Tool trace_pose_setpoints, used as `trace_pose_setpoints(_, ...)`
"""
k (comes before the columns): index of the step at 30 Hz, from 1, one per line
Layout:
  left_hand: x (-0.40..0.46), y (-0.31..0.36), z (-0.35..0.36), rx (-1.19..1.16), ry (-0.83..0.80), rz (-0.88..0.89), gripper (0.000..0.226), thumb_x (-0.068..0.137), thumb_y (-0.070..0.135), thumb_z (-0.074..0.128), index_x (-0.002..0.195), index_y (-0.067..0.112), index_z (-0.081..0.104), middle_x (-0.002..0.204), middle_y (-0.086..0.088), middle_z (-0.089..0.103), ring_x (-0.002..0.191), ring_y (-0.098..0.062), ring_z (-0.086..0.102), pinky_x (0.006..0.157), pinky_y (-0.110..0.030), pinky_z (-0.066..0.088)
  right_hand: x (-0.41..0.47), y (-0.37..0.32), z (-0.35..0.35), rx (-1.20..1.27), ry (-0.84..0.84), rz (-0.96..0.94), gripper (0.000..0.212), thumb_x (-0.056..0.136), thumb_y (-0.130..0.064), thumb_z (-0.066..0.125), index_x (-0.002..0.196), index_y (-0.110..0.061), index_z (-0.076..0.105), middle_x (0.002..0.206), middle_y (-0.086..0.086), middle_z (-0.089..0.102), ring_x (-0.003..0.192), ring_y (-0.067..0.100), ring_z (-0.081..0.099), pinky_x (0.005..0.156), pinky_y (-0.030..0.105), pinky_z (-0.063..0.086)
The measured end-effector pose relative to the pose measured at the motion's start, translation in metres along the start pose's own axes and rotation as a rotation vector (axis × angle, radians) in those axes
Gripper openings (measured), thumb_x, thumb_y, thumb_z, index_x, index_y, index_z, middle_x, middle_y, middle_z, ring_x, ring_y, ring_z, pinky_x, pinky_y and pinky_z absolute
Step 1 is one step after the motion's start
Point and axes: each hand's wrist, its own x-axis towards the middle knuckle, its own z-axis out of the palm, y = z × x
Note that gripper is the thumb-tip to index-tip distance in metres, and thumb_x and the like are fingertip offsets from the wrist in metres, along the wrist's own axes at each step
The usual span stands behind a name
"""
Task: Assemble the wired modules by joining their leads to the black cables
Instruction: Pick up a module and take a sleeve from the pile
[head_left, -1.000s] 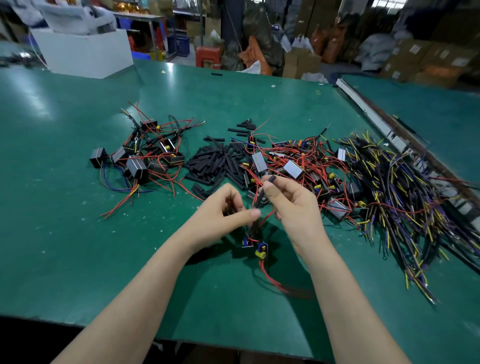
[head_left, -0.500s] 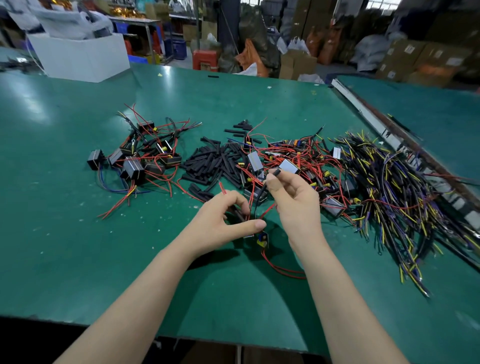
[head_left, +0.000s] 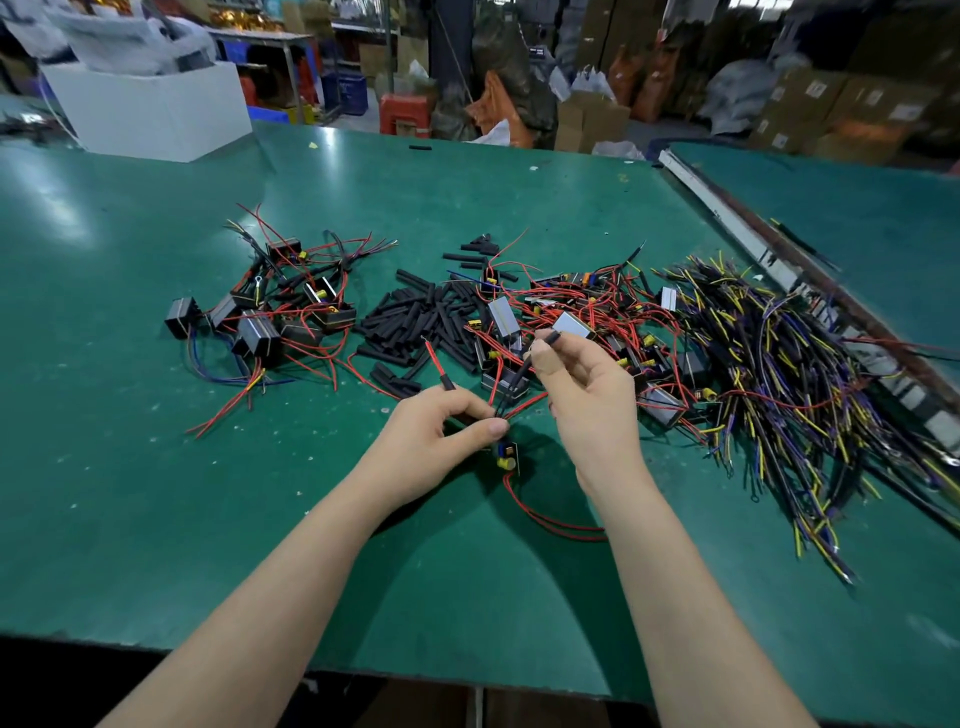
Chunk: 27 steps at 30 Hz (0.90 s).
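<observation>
Your left hand (head_left: 439, 436) pinches a bundle of thin red and black leads between thumb and fingers, just above the small open circuit-board module with a blue part and a yellow capacitor (head_left: 506, 456) that dangles from it over the green table mat (head_left: 156, 519); one red lead tipped with a black sleeve (head_left: 439, 366) sticks up past your knuckles. Your right hand (head_left: 589, 395) pinches a short black sleeved cable end (head_left: 535, 349), fingers curled round it, near the left but not touching.

Handling, judged — the leads are light and floppy, the board fragile; grip the insulation close to the bare tip, not the board.

Outward: a heap of loose black tubing pieces (head_left: 421, 317); boxed modules with red wires (head_left: 270, 322) to the left; a long tangle of black, yellow and purple cables (head_left: 789, 374) to the right.
</observation>
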Motion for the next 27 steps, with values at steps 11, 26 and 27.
trace_pose_setpoints(11,0.0019,-0.0018,0.0026,0.103,0.086,-0.029,0.018,0.079,0.038,0.072,0.07,0.042,0.057,0.077,0.015,0.062,0.079,0.006,0.054,0.069,-0.006,0.036,-0.003,0.0031,-0.0001,-0.134,-0.182,0.098,0.012,0.095,-0.02,0.059,0.091,-0.029,0.064,0.079,-0.014,0.068,0.063,-0.01,0.056,0.057,0.005,0.039)
trace_pose_setpoints(26,-0.0018,-0.0006,0.0027,0.065,0.038,-0.009,0.027,0.086,0.049,0.056,0.084,0.023,0.06,0.082,0.009,0.063,0.081,-0.007,0.056,0.075,-0.02,0.041,-0.0027,0.0023,-0.0024,-0.133,-0.277,0.178,0.026,0.087,-0.019,0.069,0.107,-0.03,0.056,0.078,-0.011,0.072,0.067,-0.001,0.058,0.069,0.022,0.044)
trace_pose_setpoints(27,-0.0015,0.0,0.0025,0.072,0.039,-0.003,0.025,0.088,0.048,0.054,0.083,0.024,0.06,0.081,0.009,0.063,0.081,-0.008,0.055,0.076,-0.021,0.041,-0.0039,0.0013,-0.0013,-0.125,-0.275,0.175,0.018,0.089,-0.021,0.068,0.102,-0.029,0.059,0.079,-0.01,0.071,0.063,-0.003,0.056,0.063,0.018,0.043)
